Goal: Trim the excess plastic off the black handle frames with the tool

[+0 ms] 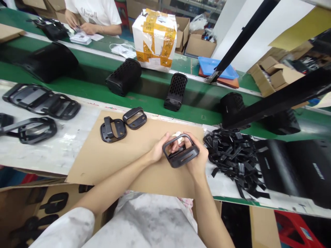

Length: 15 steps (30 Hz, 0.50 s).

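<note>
Head camera view shows me one black frame (pixel 178 162) up in front of me, over the sheet of brown cardboard (pixel 88 162) on the table (pixel 15 155). My left grip (pixel 158 150) and my right grip (pixel 198 155) are both closed on it, one on each side. Some fingers show through the big loop. The work on this one looks partway to me, but I cannot tell if its parts are all joined.

Two more frames (pixel 107 136) sit close together on the cardboard, off to my left. Each has a band across it, so I think they are further along, maybe done. I can't be sure of that.

There looks to be plenty left. A big messy heap of black strips (pixel 232 151) is on the right, just past my right grip. A bunch of loose black frames (pixel 62 106) lies on the far left of the table, and an open box (pixel 15 203) low down has more black parts in it. I cannot count them.

Past the table, some black cases with holes (pixel 124 77) stand well apart on the green strip (pixel 152 98). A person (pixel 95 13) on the far side has their own hands on something small.
</note>
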Available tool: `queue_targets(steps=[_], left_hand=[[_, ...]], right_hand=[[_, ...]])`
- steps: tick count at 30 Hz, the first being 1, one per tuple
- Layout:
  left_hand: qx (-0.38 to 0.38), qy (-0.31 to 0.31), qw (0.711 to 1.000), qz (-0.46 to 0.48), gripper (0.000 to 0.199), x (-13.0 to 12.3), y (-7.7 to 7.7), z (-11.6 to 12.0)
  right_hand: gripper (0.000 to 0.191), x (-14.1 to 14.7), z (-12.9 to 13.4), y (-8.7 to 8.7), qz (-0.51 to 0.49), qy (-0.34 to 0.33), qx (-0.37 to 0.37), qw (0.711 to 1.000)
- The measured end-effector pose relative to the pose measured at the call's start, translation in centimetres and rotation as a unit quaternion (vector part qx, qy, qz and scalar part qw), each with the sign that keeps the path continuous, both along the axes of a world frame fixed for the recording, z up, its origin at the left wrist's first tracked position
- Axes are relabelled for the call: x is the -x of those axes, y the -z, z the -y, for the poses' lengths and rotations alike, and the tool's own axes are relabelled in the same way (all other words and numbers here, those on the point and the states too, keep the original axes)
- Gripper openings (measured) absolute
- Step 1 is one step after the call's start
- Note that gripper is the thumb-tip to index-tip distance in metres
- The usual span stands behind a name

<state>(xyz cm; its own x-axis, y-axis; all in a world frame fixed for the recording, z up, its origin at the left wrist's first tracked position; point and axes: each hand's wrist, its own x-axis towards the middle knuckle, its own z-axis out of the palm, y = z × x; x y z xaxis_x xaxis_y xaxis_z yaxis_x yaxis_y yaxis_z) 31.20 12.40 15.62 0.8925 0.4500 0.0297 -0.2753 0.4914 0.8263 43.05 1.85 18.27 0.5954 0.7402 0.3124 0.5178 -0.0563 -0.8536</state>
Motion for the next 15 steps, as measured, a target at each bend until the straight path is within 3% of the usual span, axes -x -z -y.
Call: queue_targets(steps=[3, 6, 9, 13, 15], left_hand=[[0.026, 0.033, 0.998, -0.053, 0.060, -0.1, -0.4, -0.3], [0.035, 0.024, 0.996, -0.081, 0.060, 0.0, -0.8, -0.4], [0.004, 0.024, 0.993, -0.115, 0.061, 0.6, -1.8, -0.9], [-0.110, 0.034, 0.984, -0.139, 0.051, 4.1, -4.3, -2.3], [-0.157, -0.003, 0.976, -0.150, 0.040, 7.2, -5.6, -2.7]], right_hand=[[0.030, 0.2, 0.1, 0.3, 0.011, 0.009, 0.002, 1.000], [0.029, -0.1, 0.1, 0.3, 0.026, 0.020, -0.006, 0.999], [0.034, -0.7, 0.6, 0.5, 0.021, 0.016, 0.024, 0.999], [0.051, -0.9, 2.4, 2.6, 0.013, -0.102, 0.064, 0.993], [0.052, -0.4, 3.3, 4.2, 0.013, -0.112, 0.077, 0.991]])
